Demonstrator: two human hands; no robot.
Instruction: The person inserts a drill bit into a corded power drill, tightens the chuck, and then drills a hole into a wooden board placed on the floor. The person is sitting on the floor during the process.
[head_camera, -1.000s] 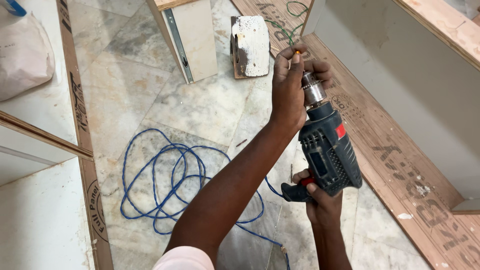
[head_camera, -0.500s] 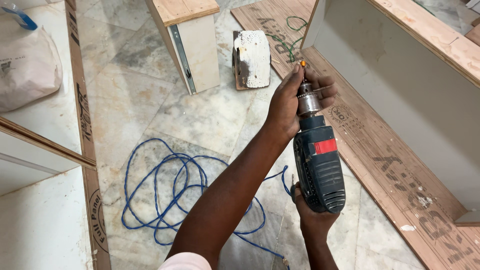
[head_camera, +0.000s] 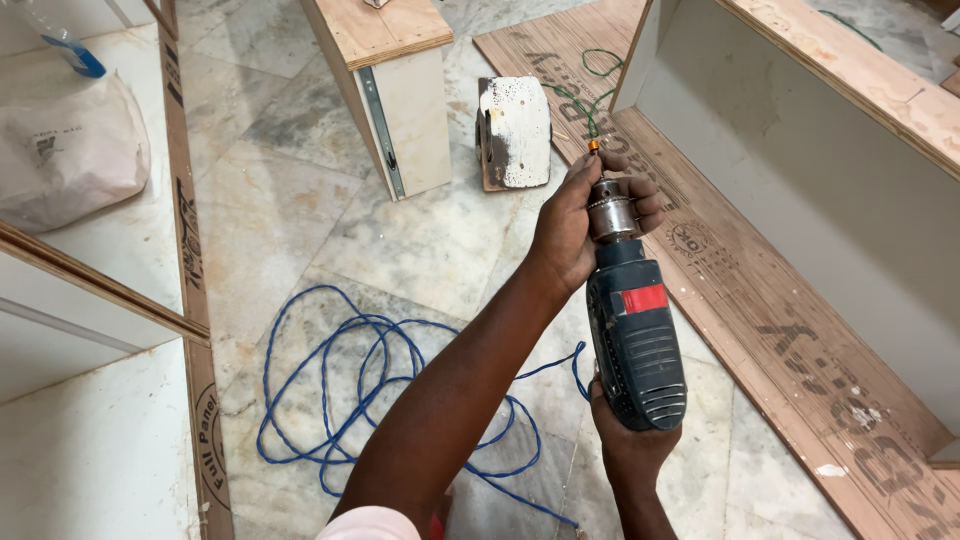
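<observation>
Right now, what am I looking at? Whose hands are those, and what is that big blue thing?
You are looking down through a camera worn on a person's head, so the two hands are that person's own. The big blue-grey thing is a power drill. The right hand holds it from below, by the handle end. The left hand wraps around the shiny metal chuck at the front, where a small orange-tipped bit sticks out. Below is a marble floor. On it lies a tangled blue cable, a wooden drawer box with a metal rail, and a small white-painted block. At the right lies a long plywood board; at the upper left sits a white plastic bag.
</observation>
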